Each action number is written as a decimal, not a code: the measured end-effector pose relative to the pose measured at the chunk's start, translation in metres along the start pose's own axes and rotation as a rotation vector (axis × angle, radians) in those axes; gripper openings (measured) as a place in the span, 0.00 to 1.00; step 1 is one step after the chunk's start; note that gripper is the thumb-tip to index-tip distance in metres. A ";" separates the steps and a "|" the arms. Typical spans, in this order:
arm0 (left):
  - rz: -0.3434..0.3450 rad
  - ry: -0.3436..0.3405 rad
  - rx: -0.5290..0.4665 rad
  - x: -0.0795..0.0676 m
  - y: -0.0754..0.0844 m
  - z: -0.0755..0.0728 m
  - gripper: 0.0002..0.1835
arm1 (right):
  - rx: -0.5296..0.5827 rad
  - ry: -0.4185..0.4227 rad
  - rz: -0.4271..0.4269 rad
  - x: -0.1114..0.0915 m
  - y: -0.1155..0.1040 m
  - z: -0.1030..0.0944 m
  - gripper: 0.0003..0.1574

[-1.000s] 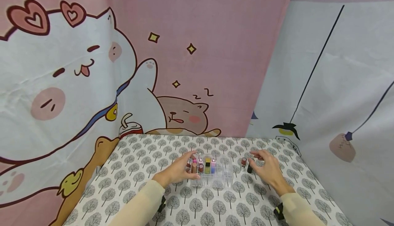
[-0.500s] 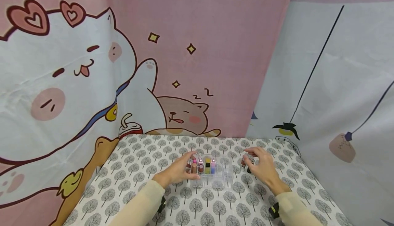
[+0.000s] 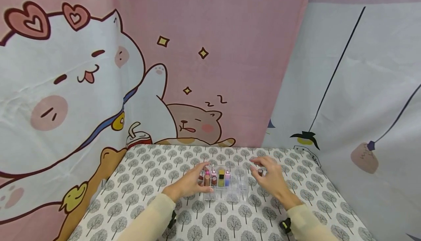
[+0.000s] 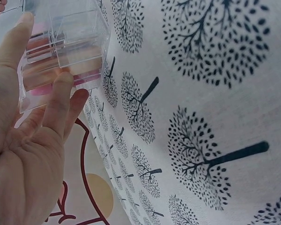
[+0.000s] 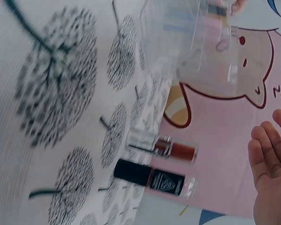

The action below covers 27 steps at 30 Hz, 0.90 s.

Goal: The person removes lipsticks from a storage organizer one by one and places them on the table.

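Note:
My left hand [image 3: 188, 182] grips the left end of a clear cosmetics organizer [image 3: 241, 186], thumb and fingers on opposite sides. Makeup tubes fill its left compartments; among them are a brown one [image 3: 207, 179] and a yellow-green one with a black patch [image 3: 222, 179]. In the left wrist view, fingertips press the clear wall [image 4: 91, 28]. My right hand [image 3: 272, 177] hovers right of the organizer, fingers apart and holding nothing. Below it, in the right wrist view, stand a clear lip gloss tube with a reddish-brown part [image 5: 180, 151] and a black-and-clear tube [image 5: 136, 172].
A tree-print cloth [image 3: 210, 217] covers the table. Behind it hangs a pink cartoon curtain [image 3: 243, 69], with a pale one [image 3: 348, 69] along the right side. Dark wrist straps [image 3: 285, 225] show below the sleeves.
My right hand has moved left, over the two standing tubes and closer to the organizer, its fingers still spread. The left hand keeps its grip in the same place.

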<state>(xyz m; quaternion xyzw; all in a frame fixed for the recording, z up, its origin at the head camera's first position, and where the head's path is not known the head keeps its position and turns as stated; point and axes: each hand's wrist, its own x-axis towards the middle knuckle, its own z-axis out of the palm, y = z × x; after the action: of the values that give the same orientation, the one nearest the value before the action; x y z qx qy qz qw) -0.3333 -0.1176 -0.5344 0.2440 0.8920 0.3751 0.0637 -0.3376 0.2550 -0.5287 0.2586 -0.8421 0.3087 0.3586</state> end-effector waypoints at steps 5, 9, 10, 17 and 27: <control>-0.009 0.003 0.016 0.000 -0.001 0.001 0.62 | 0.040 -0.034 0.000 0.002 -0.011 0.010 0.18; -0.011 0.000 0.020 0.002 -0.002 0.002 0.61 | 0.047 -0.066 -0.032 0.003 -0.020 0.017 0.18; -0.008 0.000 0.018 0.002 -0.002 0.001 0.61 | 0.057 -0.081 -0.035 0.003 -0.021 0.019 0.18; -0.007 -0.005 0.001 0.000 0.001 0.001 0.61 | 0.131 -0.177 -0.028 0.000 -0.034 0.031 0.17; 0.002 -0.002 -0.007 0.000 0.002 -0.002 0.63 | 0.150 -0.341 -0.038 0.006 -0.054 0.050 0.16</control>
<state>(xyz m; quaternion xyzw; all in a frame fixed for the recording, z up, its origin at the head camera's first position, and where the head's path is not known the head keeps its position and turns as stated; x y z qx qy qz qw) -0.3325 -0.1175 -0.5317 0.2450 0.8904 0.3781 0.0649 -0.3282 0.1819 -0.5342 0.3489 -0.8605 0.3153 0.1960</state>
